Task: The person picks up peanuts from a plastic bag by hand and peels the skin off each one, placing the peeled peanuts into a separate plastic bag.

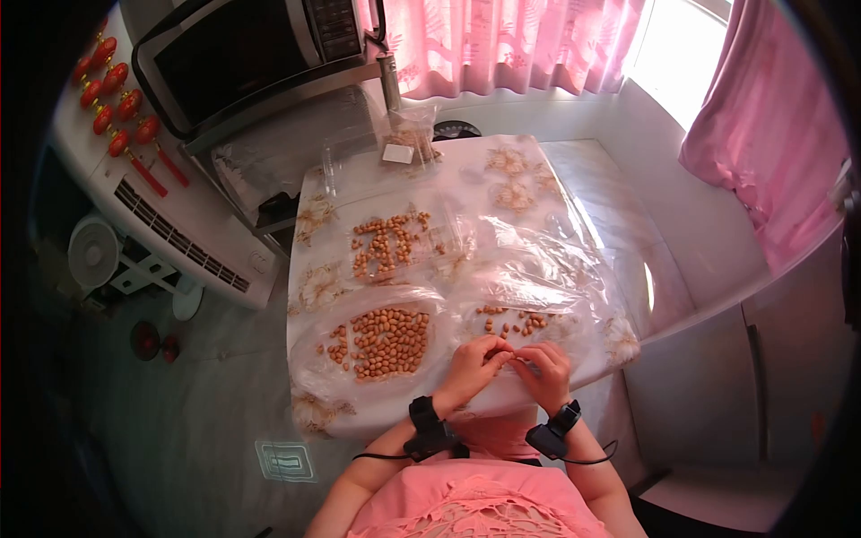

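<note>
My left hand (475, 368) and my right hand (544, 368) meet at the front edge of the table, fingertips pinched together. Whatever is between them is too small and too covered to make out. Just beyond my fingers, a few loose brown nuts (533, 321) lie on a clear plastic bag (529, 289). To the left of my left hand, a larger pile of brown nuts (391, 342) spreads over another clear plastic bag (309, 363). Farther back, a third group of nuts (384, 247) rests on a clear plastic sheet.
The table (327, 417) has a flowered cover. At its far end stands a clear bag with a white label (398, 153). A microwave (229, 67) sits on a rack at the back left. Pink curtains (511, 45) hang behind, and a grey cabinet (691, 386) stands at the right.
</note>
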`<action>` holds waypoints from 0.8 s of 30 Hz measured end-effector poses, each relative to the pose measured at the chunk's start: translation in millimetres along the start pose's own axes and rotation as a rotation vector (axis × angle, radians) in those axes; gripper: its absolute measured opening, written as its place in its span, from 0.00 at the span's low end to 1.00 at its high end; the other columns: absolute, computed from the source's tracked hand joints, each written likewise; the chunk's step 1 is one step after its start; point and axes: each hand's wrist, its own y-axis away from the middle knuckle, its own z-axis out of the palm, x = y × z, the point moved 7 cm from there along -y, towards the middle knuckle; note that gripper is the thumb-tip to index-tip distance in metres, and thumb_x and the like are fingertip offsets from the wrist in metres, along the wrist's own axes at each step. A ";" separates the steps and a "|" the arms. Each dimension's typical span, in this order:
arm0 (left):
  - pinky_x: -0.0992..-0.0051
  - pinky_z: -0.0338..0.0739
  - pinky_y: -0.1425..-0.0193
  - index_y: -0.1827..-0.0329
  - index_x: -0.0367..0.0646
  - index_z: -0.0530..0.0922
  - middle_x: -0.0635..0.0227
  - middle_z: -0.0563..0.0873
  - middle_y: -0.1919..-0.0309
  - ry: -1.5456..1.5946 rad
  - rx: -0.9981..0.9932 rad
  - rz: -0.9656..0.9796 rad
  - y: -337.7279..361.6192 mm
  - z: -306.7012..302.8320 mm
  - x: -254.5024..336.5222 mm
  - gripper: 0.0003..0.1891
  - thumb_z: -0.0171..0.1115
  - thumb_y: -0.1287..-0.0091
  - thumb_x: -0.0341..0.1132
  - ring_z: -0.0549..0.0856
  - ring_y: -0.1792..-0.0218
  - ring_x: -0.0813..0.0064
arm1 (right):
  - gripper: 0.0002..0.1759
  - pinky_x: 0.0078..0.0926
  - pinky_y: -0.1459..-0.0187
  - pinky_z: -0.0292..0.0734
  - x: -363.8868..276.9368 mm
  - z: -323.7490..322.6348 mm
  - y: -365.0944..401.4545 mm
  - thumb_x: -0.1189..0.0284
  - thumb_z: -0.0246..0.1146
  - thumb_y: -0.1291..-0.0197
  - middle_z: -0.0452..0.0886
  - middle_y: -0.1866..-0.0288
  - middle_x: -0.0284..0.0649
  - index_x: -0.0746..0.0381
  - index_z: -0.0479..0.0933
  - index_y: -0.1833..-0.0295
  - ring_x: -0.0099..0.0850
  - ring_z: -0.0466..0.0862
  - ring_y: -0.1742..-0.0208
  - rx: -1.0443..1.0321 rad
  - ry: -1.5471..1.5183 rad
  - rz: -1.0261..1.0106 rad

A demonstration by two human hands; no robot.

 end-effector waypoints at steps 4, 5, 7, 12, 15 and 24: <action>0.78 0.82 0.61 0.50 0.36 0.86 0.69 0.89 0.63 0.015 -0.037 -0.065 0.6 -0.9 1.6 0.09 0.70 0.24 0.34 0.85 0.67 0.83 | 0.11 0.38 0.58 0.81 -0.2 -1.3 0.4 0.77 0.79 0.47 0.89 0.62 0.37 0.59 0.85 0.60 0.38 0.87 0.62 -0.003 0.005 0.014; 0.77 0.82 0.61 0.50 0.36 0.86 0.69 0.89 0.63 0.024 -0.038 -0.081 0.5 -0.6 1.0 0.10 0.70 0.24 0.34 0.85 0.67 0.83 | 0.11 0.38 0.58 0.81 -0.3 -1.4 0.2 0.77 0.79 0.47 0.89 0.62 0.37 0.59 0.85 0.60 0.38 0.87 0.62 -0.004 0.005 0.018; 0.74 0.82 0.59 0.51 0.36 0.86 0.65 0.89 0.62 0.018 -0.030 -0.085 0.4 -0.4 1.7 0.10 0.70 0.25 0.35 0.87 0.65 0.76 | 0.11 0.38 0.58 0.81 -0.7 -1.0 -0.4 0.76 0.79 0.47 0.88 0.62 0.37 0.59 0.85 0.60 0.38 0.87 0.62 -0.006 0.007 0.020; 0.78 0.82 0.61 0.50 0.35 0.86 0.68 0.89 0.62 -0.011 -0.015 -0.025 0.3 -1.3 0.7 0.10 0.69 0.23 0.34 0.86 0.67 0.82 | 0.11 0.38 0.58 0.81 0.4 -0.4 1.0 0.78 0.78 0.47 0.88 0.62 0.37 0.58 0.85 0.59 0.39 0.87 0.61 0.009 0.013 0.005; 0.77 0.83 0.61 0.50 0.35 0.86 0.68 0.89 0.62 -0.016 -0.013 -0.015 0.6 -1.5 1.1 0.10 0.69 0.23 0.34 0.86 0.67 0.82 | 0.11 0.38 0.58 0.82 1.3 -0.1 1.4 0.79 0.77 0.47 0.88 0.62 0.37 0.58 0.85 0.58 0.39 0.88 0.61 -0.001 0.010 0.001; 0.81 0.82 0.62 0.49 0.37 0.87 0.72 0.89 0.61 0.050 -0.035 -0.072 1.4 -1.2 -1.4 0.08 0.68 0.23 0.33 0.85 0.66 0.85 | 0.11 0.38 0.58 0.82 -1.5 -1.9 -0.3 0.78 0.77 0.46 0.88 0.61 0.37 0.58 0.86 0.57 0.39 0.87 0.61 0.002 0.004 0.013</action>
